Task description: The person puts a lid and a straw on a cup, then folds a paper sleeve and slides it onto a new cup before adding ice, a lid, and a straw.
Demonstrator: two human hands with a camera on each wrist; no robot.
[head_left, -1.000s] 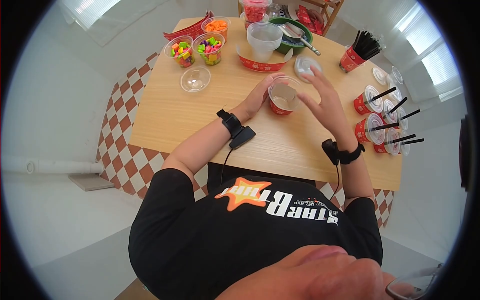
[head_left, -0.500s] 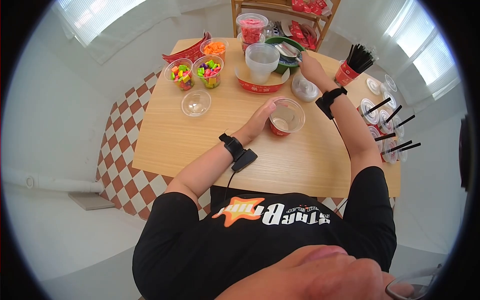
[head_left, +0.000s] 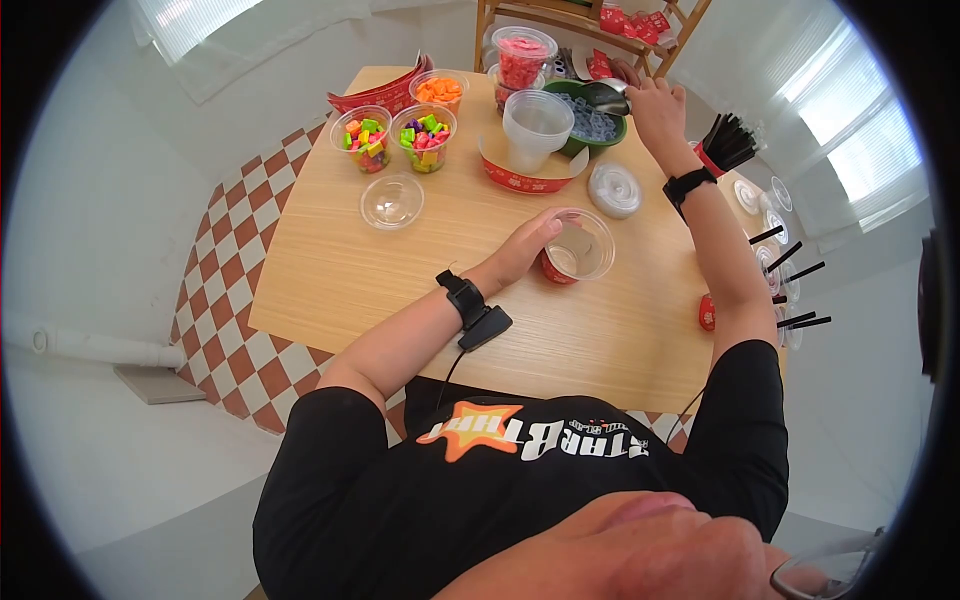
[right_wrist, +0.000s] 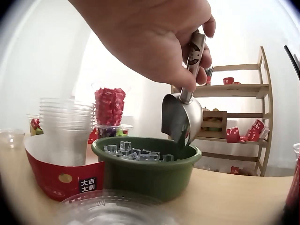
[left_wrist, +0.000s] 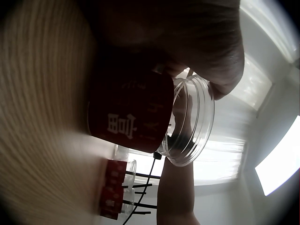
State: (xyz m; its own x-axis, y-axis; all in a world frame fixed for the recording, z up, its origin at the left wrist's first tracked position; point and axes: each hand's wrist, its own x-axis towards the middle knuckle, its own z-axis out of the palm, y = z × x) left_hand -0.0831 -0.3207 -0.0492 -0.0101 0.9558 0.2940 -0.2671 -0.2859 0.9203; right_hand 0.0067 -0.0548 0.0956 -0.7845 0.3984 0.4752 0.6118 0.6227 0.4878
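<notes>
My left hand (head_left: 525, 245) grips the side of a clear plastic cup (head_left: 598, 250) with a red printed sleeve, which stands on the table near the middle. Held by its handle in my right hand (head_left: 660, 112) is a metal ice scoop (right_wrist: 180, 117). The scoop's head points down into the far side of a green bowl (right_wrist: 147, 176), as the right wrist view shows. Clear ice cubes (right_wrist: 140, 154) lie in that bowl. In the left wrist view the cup's red sleeve (left_wrist: 129, 112) shows dark, below the left hand.
A stack of clear cups (head_left: 538, 125) stands behind a red paper sleeve (head_left: 525, 180). Round lids (head_left: 614, 190) lie beside them. Cups of colourful pieces (head_left: 425, 140) and a clear dome lid (head_left: 392, 202) are at left. Black straws (head_left: 735, 145) and lidded cups stand at right.
The right hand has moved from beside the cup to the green bowl and taken hold of the scoop, now tilted down there. The left hand stays on the cup.
</notes>
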